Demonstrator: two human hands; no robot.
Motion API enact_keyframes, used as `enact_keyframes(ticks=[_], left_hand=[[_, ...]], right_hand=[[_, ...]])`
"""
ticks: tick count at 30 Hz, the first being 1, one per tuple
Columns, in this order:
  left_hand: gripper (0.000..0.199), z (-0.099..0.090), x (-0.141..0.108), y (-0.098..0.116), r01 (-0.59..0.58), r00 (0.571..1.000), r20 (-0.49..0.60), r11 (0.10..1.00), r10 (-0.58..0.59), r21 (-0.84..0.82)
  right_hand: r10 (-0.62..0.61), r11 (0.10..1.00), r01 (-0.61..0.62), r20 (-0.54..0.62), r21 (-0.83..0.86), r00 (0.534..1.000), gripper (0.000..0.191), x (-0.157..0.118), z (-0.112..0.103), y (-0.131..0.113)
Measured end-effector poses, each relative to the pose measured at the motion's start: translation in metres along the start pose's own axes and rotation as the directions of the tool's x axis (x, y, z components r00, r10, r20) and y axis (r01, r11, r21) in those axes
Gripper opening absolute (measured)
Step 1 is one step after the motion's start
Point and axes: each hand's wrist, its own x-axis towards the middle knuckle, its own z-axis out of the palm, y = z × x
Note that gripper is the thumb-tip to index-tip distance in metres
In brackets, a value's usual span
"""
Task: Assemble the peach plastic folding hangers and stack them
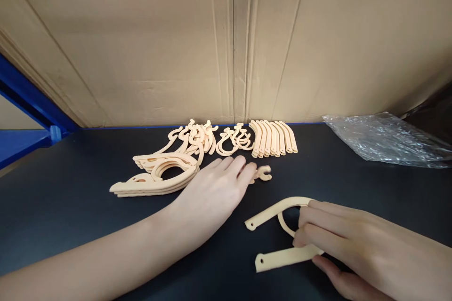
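Note:
My right hand (pixel 342 240) is closed on a cream plastic folding hanger (pixel 282 258). Two curved arms with holed ends point left from it, and a thin curved piece shows between them. Farther left, my left hand (pixel 219 188) reaches across the dark tabletop with its fingers bent down around a small forked cream piece (pixel 264 173). Only the forked end of that piece sticks out; the fingertips are hidden behind the hand. Beside my left wrist lies a stack of folded cream hangers (pixel 155 188), partly covered by the hand.
Loose hook pieces (pixel 192 136) lie in a heap at the back, with ring-shaped hooks (pixel 226 143) beside them. To their right is a row of curved hanger arms (pixel 273 138). Clear plastic film (pixel 381 138) lies far right. Cardboard (pixel 158 47) walls the back; a blue frame (pixel 31 99) stands left.

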Motion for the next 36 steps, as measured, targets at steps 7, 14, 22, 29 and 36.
enact_keyframes(ticks=[7, 14, 22, 29, 36], left_hand=[[0.031, -0.019, -0.034, 0.006, 0.208, 0.937, -0.178, 0.887, -0.302, -0.412], [0.018, -0.024, -0.058, 0.023, 0.230, 0.963, 0.002, 0.820, -0.269, -0.525], [0.024, -0.005, -0.065, 0.024, 0.097, 0.990, -0.047, 0.879, -0.135, -0.467], [0.021, -0.003, -0.063, 0.024, 0.061, 0.997, -0.006, 0.825, -0.078, -0.562], [0.030, 0.002, -0.066, 0.027, 0.052, 0.997, -0.033, 0.882, -0.077, -0.469]], right_hand=[[0.004, 0.996, -0.011, 0.081, 0.088, 0.997, 0.019, 0.006, -0.011, -0.005], [-0.035, 0.999, 0.035, 0.000, -0.041, 0.999, 0.019, 0.011, -0.002, -0.005], [-0.045, 0.993, 0.041, -0.030, -0.106, 0.999, 0.027, 0.012, 0.006, -0.005], [-0.033, 0.998, 0.034, 0.012, -0.043, 0.999, 0.026, 0.014, 0.010, -0.009], [-0.054, 0.998, 0.053, -0.038, -0.038, 0.998, 0.024, 0.017, 0.008, -0.013]])
